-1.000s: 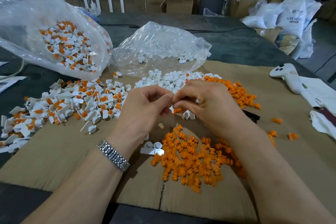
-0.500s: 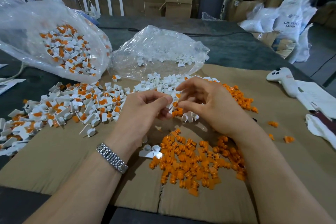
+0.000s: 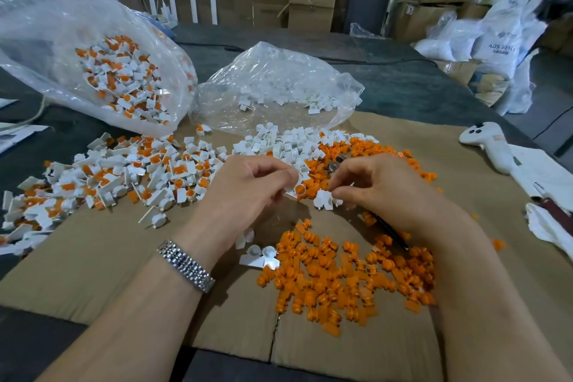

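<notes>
Hands above cardboard (image 3: 93, 257) | left hand (image 3: 242, 192) pinches white cap (image 3: 295, 183), its direction too small to tell | right hand (image 3: 381, 192) fingertips touch white piece (image 3: 322, 201), grip unclear | sack (image 3: 496, 40) lettering blurred

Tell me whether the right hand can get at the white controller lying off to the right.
Probably yes. Only bare cardboard and a few stray orange pieces lie between the right hand and the white controller. Its fingers pinch a white piece, which it would have to drop first.
</notes>
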{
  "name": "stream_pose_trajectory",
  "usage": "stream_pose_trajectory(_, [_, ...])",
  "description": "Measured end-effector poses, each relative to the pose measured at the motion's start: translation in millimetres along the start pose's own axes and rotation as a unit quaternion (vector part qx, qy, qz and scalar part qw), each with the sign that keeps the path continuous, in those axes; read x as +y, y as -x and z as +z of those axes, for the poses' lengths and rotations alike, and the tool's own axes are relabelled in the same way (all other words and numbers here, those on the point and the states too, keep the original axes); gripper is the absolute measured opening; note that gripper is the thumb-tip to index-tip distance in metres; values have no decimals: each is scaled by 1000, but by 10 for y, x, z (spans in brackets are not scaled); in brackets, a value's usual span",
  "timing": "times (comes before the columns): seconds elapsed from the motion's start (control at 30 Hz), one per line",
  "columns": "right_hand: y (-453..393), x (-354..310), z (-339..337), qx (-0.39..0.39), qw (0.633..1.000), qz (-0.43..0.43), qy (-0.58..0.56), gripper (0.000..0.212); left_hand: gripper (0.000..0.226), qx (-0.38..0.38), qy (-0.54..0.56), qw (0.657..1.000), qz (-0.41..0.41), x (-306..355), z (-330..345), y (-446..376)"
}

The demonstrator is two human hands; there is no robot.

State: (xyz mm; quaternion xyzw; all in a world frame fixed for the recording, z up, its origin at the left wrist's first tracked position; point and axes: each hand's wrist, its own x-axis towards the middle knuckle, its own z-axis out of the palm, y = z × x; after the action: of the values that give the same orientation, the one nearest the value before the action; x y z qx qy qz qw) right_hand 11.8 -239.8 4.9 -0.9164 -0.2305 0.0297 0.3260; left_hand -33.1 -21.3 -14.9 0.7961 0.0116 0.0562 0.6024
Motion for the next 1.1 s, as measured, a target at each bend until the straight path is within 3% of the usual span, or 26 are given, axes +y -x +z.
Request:
stream_pose_trajectory(0.23, [84,119,-154,-116,980,56,152,16,19,-46,-52,997,22,27,-38,32])
stream_pose_trajectory(0.4, [43,96,-115,-90,975,35,200,26,20,-44,-65,996,39,37,-56,34])
stream_pose_trajectory(0.5, [43,72,-83,-71,976,30,204,21,19,-27,-97,994,35,20,-60,10])
stream_pose_trajectory(0.6, [46,45,-44,-52,982,29,178,16,16,93,-188,977,41,-64,-115,-65])
stream_pose_trajectory(0.7, [45,42,-55,-31,987,27,152,17,10,266,-297,914,69,-142,-218,-124])
stream_pose_trajectory(0.77, [54,50,-79,-24,989,26,141,17,14,309,-318,892,91,-179,-253,-143])
stream_pose_trajectory(0.83, [71,61,-105,-25,984,30,176,17,18,273,-320,897,134,-200,-214,-155])
stream_pose_trajectory(0.93, [83,64,-125,-38,975,49,213,12,14,140,-345,910,181,-195,-69,-142])
stream_pose_trajectory(1.1, [48,15,-42,-55,970,46,231,10,29,21,-459,863,211,-233,73,-160])
